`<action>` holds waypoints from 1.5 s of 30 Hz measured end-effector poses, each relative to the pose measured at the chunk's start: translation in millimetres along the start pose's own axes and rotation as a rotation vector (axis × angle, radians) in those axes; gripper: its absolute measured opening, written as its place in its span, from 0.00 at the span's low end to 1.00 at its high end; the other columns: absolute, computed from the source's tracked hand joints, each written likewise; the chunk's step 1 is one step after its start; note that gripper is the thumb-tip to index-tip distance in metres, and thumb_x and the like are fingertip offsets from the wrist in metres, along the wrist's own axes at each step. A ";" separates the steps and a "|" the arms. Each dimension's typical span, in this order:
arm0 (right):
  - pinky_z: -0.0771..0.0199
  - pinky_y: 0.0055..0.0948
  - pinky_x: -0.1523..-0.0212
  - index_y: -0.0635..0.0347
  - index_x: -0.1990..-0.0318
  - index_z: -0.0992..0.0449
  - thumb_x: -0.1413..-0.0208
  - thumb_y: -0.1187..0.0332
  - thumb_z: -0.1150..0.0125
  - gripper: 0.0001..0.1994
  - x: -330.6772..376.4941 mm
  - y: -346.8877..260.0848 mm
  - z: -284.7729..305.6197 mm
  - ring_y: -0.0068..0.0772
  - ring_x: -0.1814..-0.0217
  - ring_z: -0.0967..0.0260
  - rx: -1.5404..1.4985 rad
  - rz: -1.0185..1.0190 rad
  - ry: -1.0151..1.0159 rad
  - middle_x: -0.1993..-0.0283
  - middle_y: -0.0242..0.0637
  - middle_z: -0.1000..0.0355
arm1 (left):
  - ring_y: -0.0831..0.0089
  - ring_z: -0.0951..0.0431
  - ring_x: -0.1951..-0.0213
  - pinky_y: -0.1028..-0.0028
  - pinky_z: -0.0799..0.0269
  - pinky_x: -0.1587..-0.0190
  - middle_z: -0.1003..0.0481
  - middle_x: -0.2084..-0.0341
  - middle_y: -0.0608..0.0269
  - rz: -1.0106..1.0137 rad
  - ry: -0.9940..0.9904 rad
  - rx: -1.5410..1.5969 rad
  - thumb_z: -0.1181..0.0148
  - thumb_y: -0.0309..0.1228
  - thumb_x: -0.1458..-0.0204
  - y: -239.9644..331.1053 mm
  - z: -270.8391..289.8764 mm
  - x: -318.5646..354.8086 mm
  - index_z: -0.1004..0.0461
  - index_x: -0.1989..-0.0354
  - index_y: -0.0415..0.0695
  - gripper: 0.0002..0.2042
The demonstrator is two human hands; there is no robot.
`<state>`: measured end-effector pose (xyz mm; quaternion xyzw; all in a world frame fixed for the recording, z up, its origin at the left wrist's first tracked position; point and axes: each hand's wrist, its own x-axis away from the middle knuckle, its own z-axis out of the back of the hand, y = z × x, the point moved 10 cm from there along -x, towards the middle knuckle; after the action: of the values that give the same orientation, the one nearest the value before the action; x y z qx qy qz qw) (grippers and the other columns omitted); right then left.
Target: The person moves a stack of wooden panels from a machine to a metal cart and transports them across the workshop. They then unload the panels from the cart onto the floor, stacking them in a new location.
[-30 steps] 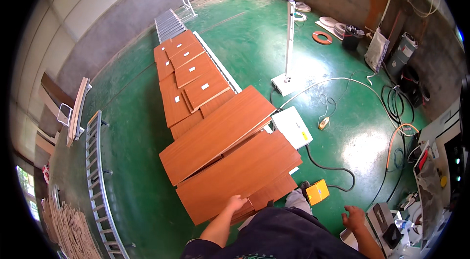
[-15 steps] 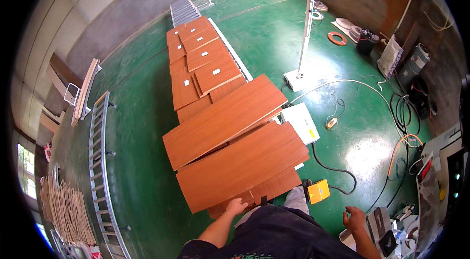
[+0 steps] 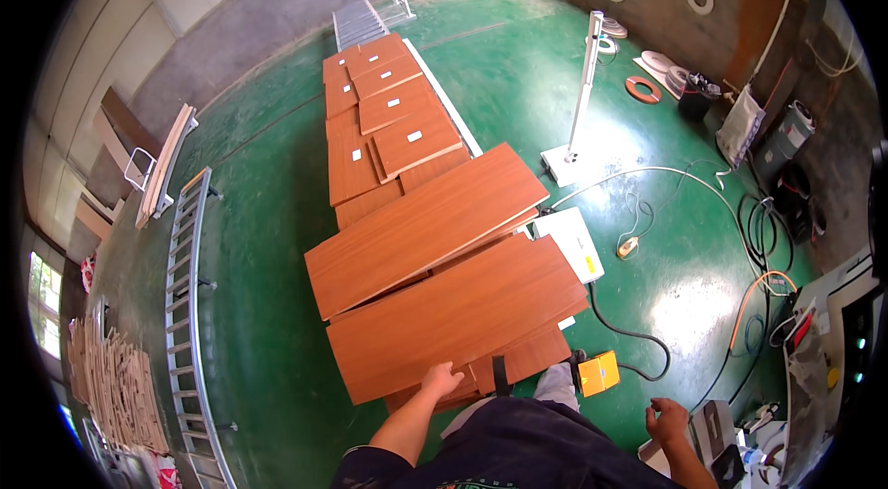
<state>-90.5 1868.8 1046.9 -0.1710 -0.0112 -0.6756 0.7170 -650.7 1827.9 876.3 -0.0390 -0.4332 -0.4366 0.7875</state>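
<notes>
Just in front of my body, my left hand (image 3: pixel 442 381) is at the near edge of a long reddish-brown wood-grain panel (image 3: pixel 453 313). Its fingers look loosely stretched, holding nothing I can see; whether they touch the panel I cannot tell. A second long panel (image 3: pixel 425 230) lies slanted beyond the first, and shorter panels (image 3: pixel 523 361) show beneath the near one. Off to the right, my right hand (image 3: pixel 667 420) hangs empty with bent fingers apart, nearest a cluttered bench (image 3: pixel 717 433). A black strap-like piece (image 3: pixel 500 374) sits between my body and the panels.
Labelled panels (image 3: pixel 416 139) run away along a conveyor. A white box (image 3: pixel 569 244), a yellow foot pedal (image 3: pixel 598 373) and cables (image 3: pixel 638 332) lie to the right. A white post (image 3: pixel 585 91) stands beyond. On the left are a roller frame (image 3: pixel 190 304) and piled wood strips (image 3: pixel 120 387).
My left hand has moved up and slightly forward onto the near panel's edge area, its fingers less curled. My right hand has barely moved. The view has shifted slightly.
</notes>
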 end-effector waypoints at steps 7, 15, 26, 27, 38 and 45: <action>0.25 0.34 0.61 0.57 0.66 0.20 0.57 0.66 0.36 0.10 -0.1 2.3 0.2 0.38 0.67 0.23 -0.059 0.015 0.078 0.70 0.34 0.22 | 0.54 0.24 0.54 0.60 0.28 0.53 0.23 0.59 0.50 -0.027 0.029 0.028 0.42 0.46 0.50 4.2 -2.5 4.0 0.26 0.58 0.42 0.20; 0.27 0.36 0.63 0.57 0.65 0.20 0.57 0.66 0.38 0.10 -1.7 5.6 -4.4 0.38 0.67 0.25 -0.106 -0.021 0.079 0.70 0.35 0.23 | 0.55 0.23 0.55 0.61 0.27 0.54 0.22 0.59 0.52 -0.020 0.007 0.057 0.41 0.47 0.53 -12.1 -28.2 -2.8 0.25 0.58 0.42 0.21; 0.27 0.36 0.62 0.56 0.65 0.20 0.57 0.65 0.37 0.11 -1.7 23.7 -24.5 0.37 0.67 0.24 -0.094 -0.053 0.060 0.69 0.33 0.23 | 0.53 0.26 0.48 0.60 0.30 0.48 0.26 0.52 0.47 0.007 -0.165 0.004 0.43 0.51 0.53 -19.6 -84.4 9.6 0.25 0.53 0.42 0.27; 0.27 0.36 0.62 0.56 0.65 0.20 0.57 0.65 0.37 0.11 -2.0 22.2 -24.1 0.37 0.67 0.24 -0.095 -0.054 0.058 0.69 0.33 0.23 | 0.53 0.26 0.48 0.60 0.30 0.48 0.25 0.52 0.47 0.007 -0.160 -0.002 0.43 0.51 0.53 -23.4 -87.9 9.4 0.24 0.53 0.42 0.26; 0.26 0.36 0.62 0.57 0.66 0.20 0.57 0.66 0.38 0.10 -3.7 25.3 -29.3 0.38 0.67 0.24 -0.081 -0.041 0.097 0.70 0.36 0.23 | 0.54 0.24 0.54 0.61 0.29 0.53 0.22 0.60 0.49 -0.131 -0.122 -0.032 0.42 0.52 0.53 -3.6 -93.5 -0.1 0.22 0.61 0.42 0.24; 0.26 0.37 0.62 0.58 0.65 0.20 0.57 0.67 0.39 0.11 -0.6 26.0 -35.4 0.40 0.66 0.24 -0.084 -0.046 0.097 0.69 0.37 0.23 | 0.54 0.24 0.54 0.60 0.28 0.53 0.22 0.60 0.50 -0.203 -0.157 -0.021 0.44 0.50 0.52 25.1 -84.3 8.9 0.22 0.62 0.44 0.21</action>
<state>-72.8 1860.9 1007.5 -0.1678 0.0480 -0.6995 0.6930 -575.8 1800.5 838.2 -0.0372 -0.4905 -0.5142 0.7026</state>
